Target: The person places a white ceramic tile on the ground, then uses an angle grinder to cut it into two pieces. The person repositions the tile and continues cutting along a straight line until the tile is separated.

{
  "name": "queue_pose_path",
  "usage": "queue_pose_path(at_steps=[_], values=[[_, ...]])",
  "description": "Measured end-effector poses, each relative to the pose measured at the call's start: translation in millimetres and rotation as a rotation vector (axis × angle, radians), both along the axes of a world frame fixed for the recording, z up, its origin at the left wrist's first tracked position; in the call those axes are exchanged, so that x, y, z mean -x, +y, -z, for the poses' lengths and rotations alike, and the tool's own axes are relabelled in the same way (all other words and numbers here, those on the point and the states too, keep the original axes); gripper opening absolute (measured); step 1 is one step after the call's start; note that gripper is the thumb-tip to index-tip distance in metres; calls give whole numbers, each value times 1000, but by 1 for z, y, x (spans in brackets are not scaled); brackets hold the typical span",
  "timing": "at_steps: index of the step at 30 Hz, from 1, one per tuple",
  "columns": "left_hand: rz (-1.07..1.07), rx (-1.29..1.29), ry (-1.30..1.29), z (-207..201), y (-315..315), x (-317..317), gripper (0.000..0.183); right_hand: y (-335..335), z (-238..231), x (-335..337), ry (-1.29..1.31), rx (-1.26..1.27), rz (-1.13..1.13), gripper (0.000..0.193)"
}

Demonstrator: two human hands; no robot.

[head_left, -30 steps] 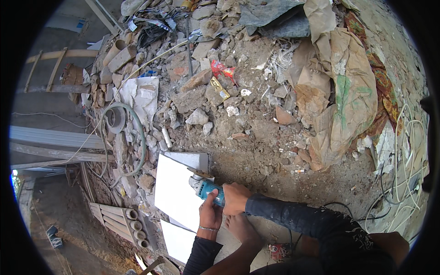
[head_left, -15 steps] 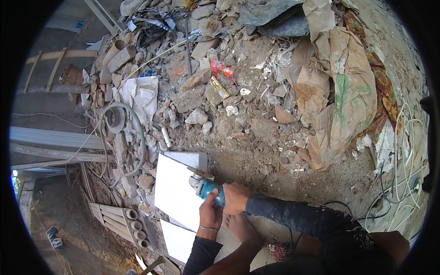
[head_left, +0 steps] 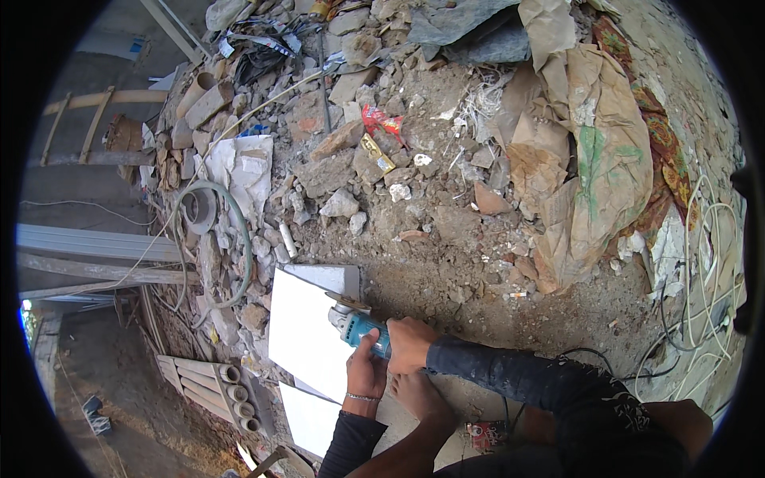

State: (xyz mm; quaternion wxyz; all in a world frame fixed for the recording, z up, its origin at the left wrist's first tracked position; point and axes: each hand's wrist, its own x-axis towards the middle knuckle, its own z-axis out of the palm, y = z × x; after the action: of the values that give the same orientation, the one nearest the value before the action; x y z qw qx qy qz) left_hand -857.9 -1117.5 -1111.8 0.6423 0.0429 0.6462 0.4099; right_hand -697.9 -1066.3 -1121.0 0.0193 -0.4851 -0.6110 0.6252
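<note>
A teal angle grinder (head_left: 362, 329) is held in both my hands, its thin disc (head_left: 348, 302) at the far end. My left hand (head_left: 366, 369), with a bracelet at the wrist, grips the body from the near side, thumb on top. Wrapped over the rear of the body is my right hand (head_left: 409, 344). Beneath the grinder lies a white tile (head_left: 307, 331) on another pale slab (head_left: 339, 276). The disc is over the tile's right edge; whether it touches, I cannot tell. A second white piece (head_left: 311, 418) lies nearer me, and my bare foot (head_left: 422, 398) is beside it.
Broken rubble (head_left: 319, 171) spreads across the far ground, with a hose (head_left: 243, 271) at left. Brown paper sacks (head_left: 606, 167) lie at right. Loose cables (head_left: 709, 295) coil at the right edge. Several pipes (head_left: 231, 390) are stacked at lower left. A red box (head_left: 484, 434) sits near my leg.
The view has shifted very slightly. Both hands keep the same hold on the grinder, and the grinder stays in nearly the same place over the tile.
</note>
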Motion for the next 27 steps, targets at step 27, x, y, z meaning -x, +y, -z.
queue_pose_path(at_steps=[27], values=[[-13, -67, 66, -19, 3, -6, 30, -4, -11, 3, 25, -100, 77, 52]])
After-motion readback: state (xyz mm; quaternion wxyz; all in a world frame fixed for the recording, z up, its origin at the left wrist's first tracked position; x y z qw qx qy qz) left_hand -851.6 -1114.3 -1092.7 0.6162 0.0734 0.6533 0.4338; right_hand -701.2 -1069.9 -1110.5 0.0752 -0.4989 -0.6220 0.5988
